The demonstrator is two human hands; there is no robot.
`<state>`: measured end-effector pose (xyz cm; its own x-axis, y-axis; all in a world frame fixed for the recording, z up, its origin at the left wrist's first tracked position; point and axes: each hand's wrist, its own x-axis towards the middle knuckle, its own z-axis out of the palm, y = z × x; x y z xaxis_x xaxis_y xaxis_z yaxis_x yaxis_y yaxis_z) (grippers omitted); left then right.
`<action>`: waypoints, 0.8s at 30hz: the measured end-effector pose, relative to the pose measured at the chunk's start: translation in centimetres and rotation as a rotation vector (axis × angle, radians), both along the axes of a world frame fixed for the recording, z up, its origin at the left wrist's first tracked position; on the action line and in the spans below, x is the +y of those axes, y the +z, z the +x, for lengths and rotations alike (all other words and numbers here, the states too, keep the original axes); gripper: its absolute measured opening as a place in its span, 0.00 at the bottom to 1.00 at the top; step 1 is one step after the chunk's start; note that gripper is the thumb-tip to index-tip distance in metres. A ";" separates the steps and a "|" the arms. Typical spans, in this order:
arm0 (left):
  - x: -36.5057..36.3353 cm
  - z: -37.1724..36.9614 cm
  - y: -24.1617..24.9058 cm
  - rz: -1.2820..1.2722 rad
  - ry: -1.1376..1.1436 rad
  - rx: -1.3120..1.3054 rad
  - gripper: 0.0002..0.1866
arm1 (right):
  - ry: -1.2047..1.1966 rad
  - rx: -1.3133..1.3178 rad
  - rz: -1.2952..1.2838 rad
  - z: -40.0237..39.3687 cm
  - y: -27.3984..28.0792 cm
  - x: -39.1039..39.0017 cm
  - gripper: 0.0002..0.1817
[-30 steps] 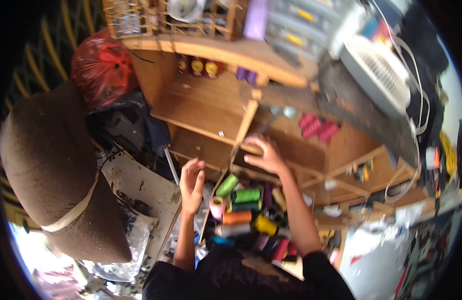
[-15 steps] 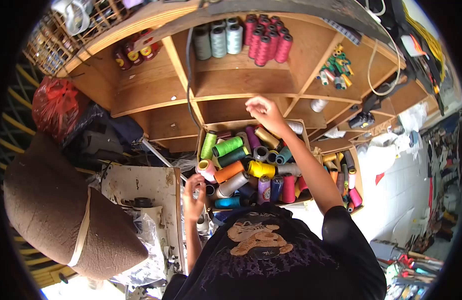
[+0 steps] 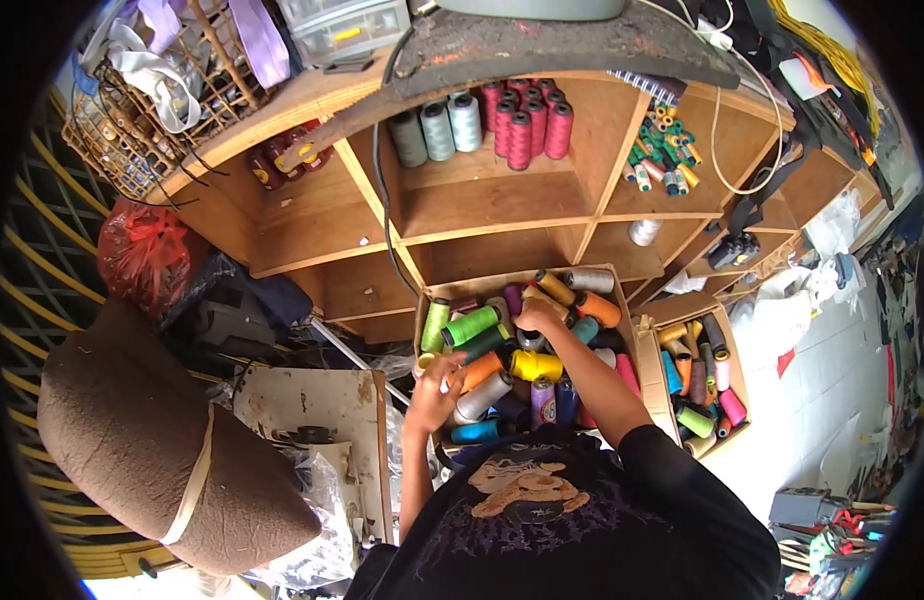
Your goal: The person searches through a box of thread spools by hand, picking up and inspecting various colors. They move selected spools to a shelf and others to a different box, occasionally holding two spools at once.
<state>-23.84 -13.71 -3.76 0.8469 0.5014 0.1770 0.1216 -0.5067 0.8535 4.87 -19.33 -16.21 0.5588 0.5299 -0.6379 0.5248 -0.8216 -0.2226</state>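
A cardboard box [image 3: 419, 322] full of thread spools in many colours lies below the wooden shelf. My right hand [image 3: 538, 316] reaches into its upper middle, fingers bent down among the spools beside a purple one [image 3: 511, 297]; its fingertips are hidden. My left hand [image 3: 434, 397] hovers at the box's left edge, near an orange spool [image 3: 481, 371] and a grey spool [image 3: 482, 397], with its fingers bent and apart and nothing seen in them. A bright green spool [image 3: 471, 327] and a yellow spool [image 3: 535, 366] lie between the hands.
The wooden shelf [image 3: 497, 227] holds grey and red spools [image 3: 519, 140]. A second spool box [image 3: 745, 389] stands at the right. On the left are a brown padded form [image 3: 172, 440], a white machine table [image 3: 312, 395], a red bag [image 3: 147, 257] and a wire basket [image 3: 122, 150].
My right hand has dropped from above the box's back edge down into the spools. My left hand has shifted over the box's left edge. The view has moved, showing more above the shelf.
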 end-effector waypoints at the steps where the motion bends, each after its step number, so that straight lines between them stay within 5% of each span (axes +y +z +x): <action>1: -0.2 -0.3 -1.0 0.025 0.007 -0.011 0.15 | -0.015 -0.012 0.048 -0.2 0.8 -0.2 0.37; 11: -0.3 -4.2 -3.2 -0.223 0.078 0.038 0.14 | -0.114 -0.224 0.368 -2.1 11.5 -3.5 0.39; 14: -0.3 -3.0 -1.4 -0.400 0.124 -0.071 0.14 | -0.156 0.095 0.734 -1.1 8.8 -5.4 0.38; 15: 0.0 -2.4 -1.9 -0.418 0.074 -0.130 0.19 | -0.222 0.318 0.647 -2.8 13.7 -6.5 0.30; 20: -2.1 2.4 2.8 -0.752 0.000 -0.203 0.37 | -0.314 1.096 0.899 -6.9 14.9 -9.0 0.19; 22: -2.9 4.3 3.2 -0.896 -0.074 -0.313 0.39 | -0.235 1.148 0.957 -8.9 16.3 -9.1 0.20; 24: -3.6 5.8 4.0 -0.970 -0.038 -0.423 0.31 | -0.232 1.153 0.939 -10.2 17.7 -9.2 0.19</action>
<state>-18.08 -17.31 0.24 0.8280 0.5608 -0.0008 -0.2820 0.4175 0.8638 -5.38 -28.57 1.53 0.1274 0.9566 -0.2619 -0.4180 -0.1877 -0.8888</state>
